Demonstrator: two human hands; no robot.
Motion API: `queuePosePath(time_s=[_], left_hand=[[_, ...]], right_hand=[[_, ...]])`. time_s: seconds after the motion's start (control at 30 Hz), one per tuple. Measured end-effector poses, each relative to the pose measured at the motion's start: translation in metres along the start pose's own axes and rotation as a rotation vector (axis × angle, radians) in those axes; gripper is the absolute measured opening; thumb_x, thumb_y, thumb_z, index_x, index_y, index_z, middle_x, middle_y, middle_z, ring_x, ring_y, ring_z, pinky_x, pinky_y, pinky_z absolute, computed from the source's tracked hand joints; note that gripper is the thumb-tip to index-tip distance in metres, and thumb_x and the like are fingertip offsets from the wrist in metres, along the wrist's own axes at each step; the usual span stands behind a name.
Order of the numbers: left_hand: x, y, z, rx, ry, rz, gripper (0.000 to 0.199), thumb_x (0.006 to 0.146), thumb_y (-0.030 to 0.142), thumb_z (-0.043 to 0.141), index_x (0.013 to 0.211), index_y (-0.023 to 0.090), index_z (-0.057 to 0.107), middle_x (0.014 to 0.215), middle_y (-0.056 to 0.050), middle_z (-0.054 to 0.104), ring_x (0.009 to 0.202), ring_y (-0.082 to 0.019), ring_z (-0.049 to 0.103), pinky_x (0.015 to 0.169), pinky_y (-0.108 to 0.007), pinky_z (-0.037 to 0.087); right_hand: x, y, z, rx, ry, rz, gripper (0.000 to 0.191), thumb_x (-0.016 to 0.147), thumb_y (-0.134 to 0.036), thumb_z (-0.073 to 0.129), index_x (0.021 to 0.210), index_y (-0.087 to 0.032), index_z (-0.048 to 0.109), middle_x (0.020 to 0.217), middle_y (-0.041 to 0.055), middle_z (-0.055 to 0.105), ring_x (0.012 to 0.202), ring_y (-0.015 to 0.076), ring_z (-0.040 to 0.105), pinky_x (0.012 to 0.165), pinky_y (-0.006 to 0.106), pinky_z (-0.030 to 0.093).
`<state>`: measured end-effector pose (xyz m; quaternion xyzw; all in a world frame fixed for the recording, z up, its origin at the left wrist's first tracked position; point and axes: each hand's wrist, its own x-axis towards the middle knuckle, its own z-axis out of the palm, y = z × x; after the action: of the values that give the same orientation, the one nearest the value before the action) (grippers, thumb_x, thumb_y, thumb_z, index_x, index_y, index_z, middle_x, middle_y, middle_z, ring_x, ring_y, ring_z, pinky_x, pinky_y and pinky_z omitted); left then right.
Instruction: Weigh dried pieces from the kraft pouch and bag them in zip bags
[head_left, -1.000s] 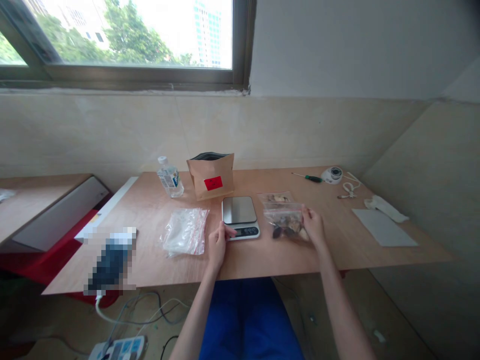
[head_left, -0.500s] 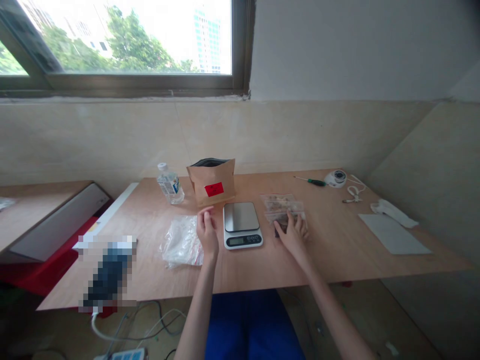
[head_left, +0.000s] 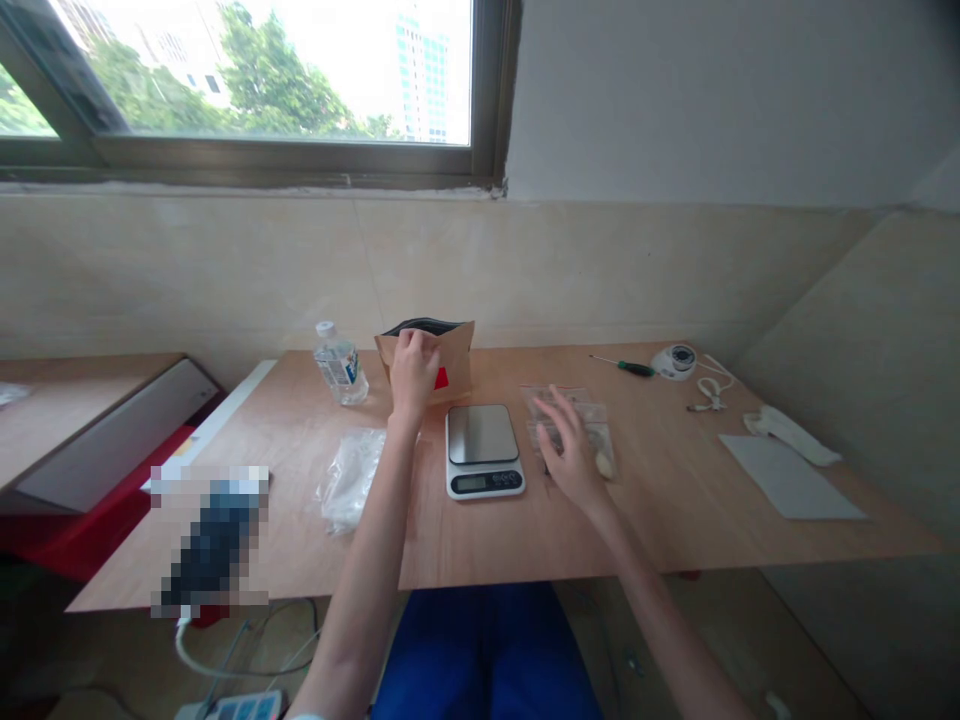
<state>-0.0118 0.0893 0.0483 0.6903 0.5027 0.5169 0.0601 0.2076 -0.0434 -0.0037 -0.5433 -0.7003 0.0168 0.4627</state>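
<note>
My left hand (head_left: pixel 415 370) is at the front of an upright, open-topped brown paper pouch (head_left: pixel 455 362) with a red label, its fingers curled near the pouch's mouth; whether they hold anything is hidden. Over some filled clear zip bags (head_left: pixel 602 440), my right hand (head_left: pixel 570 455) has its fingers spread and holds nothing. Between the hands lies a white digital scale (head_left: pixel 486 483) with a bare steel plate. Left of the scale, a pile of clear plastic bags (head_left: pixel 351 480) is partly covered by my left forearm.
A water bottle (head_left: pixel 341 367) stands left of the pouch. At the right are a green screwdriver (head_left: pixel 635 368), a white camera (head_left: pixel 675 362) with cable, a white sheet (head_left: pixel 791 480) and a white wrapped item (head_left: pixel 795 433). A blurred phone (head_left: pixel 214 545) lies at the left edge.
My left hand has moved up and away from beside the scale to the pouch. My right hand has lifted slightly and moved left, with its fingers spread above the filled bags.
</note>
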Motion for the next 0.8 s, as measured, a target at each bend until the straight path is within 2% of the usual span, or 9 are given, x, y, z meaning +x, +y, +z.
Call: queuePosePath(time_s=[0.07,0.2,0.3,0.37,0.5,0.67,0.73,0.8], left_hand=[[-0.021,0.005,-0.004,-0.021,-0.024,0.043,0.008,0.081,0.022,0.054,0.086,0.018,0.059,0.094,-0.006,0.054,0.088,-0.019,0.056,0.077,-0.030,0.046],[-0.079,0.014,-0.012,-0.119,-0.054,0.055,0.011,0.087,0.024,0.049,0.087,0.020,0.059,0.091,-0.003,0.053,0.084,-0.014,0.056,0.073,-0.024,0.047],[-0.118,0.016,-0.015,-0.103,-0.091,0.044,0.013,0.088,0.023,0.048,0.091,0.020,0.061,0.092,-0.003,0.053,0.083,-0.013,0.056,0.072,-0.024,0.047],[-0.135,0.015,-0.015,-0.082,-0.068,0.060,0.014,0.088,0.021,0.048,0.091,0.020,0.062,0.091,-0.003,0.054,0.085,-0.014,0.056,0.073,-0.025,0.047],[-0.151,0.012,-0.013,-0.039,-0.004,0.063,0.013,0.087,0.020,0.050,0.088,0.019,0.063,0.090,-0.003,0.053,0.084,-0.014,0.055,0.073,-0.025,0.048],[-0.155,0.007,-0.010,-0.028,-0.019,0.093,0.013,0.086,0.019,0.051,0.091,0.020,0.063,0.091,-0.004,0.052,0.085,-0.014,0.056,0.073,-0.025,0.048],[-0.157,0.006,-0.007,-0.033,-0.030,0.113,0.014,0.086,0.017,0.050,0.091,0.019,0.062,0.093,-0.005,0.053,0.085,-0.014,0.056,0.073,-0.025,0.048],[-0.160,0.006,-0.004,-0.037,-0.025,0.128,0.014,0.086,0.013,0.048,0.091,0.018,0.060,0.095,-0.006,0.054,0.087,-0.015,0.057,0.073,-0.024,0.048]], right_hand=[[0.016,-0.019,-0.002,0.102,-0.019,-0.069,0.034,0.092,-0.024,0.035,0.121,-0.024,0.053,0.134,0.0078,0.047,0.126,0.0202,0.041,0.105,0.042,0.034],[0.038,-0.053,0.004,0.224,-0.104,-0.211,0.034,0.092,-0.018,0.034,0.117,-0.024,0.056,0.121,0.0070,0.055,0.118,0.0175,0.048,0.101,0.039,0.039],[0.043,-0.066,0.016,0.225,-0.254,-0.345,0.036,0.089,-0.012,0.035,0.117,-0.021,0.056,0.115,0.0076,0.058,0.112,0.0161,0.052,0.097,0.033,0.042],[0.043,-0.070,0.025,0.183,-0.384,-0.372,0.036,0.087,-0.008,0.036,0.113,-0.018,0.058,0.107,0.0077,0.061,0.104,0.0158,0.056,0.091,0.030,0.045],[0.040,-0.075,0.034,-0.044,-0.568,-0.282,0.033,0.085,-0.005,0.038,0.104,-0.015,0.063,0.101,0.0087,0.065,0.095,0.0173,0.061,0.085,0.028,0.047],[0.039,-0.089,0.034,-0.296,-0.597,-0.221,0.042,0.085,-0.005,0.036,0.123,-0.010,0.051,0.118,0.0146,0.059,0.108,0.0222,0.057,0.087,0.030,0.046],[0.041,-0.094,0.039,-0.373,-0.636,-0.178,0.040,0.084,-0.004,0.038,0.122,-0.005,0.051,0.117,0.0181,0.059,0.109,0.0254,0.057,0.088,0.032,0.046],[0.046,-0.097,0.049,-0.385,-0.688,-0.134,0.033,0.083,-0.004,0.041,0.111,-0.003,0.058,0.110,0.0206,0.062,0.105,0.0277,0.058,0.088,0.033,0.045]])
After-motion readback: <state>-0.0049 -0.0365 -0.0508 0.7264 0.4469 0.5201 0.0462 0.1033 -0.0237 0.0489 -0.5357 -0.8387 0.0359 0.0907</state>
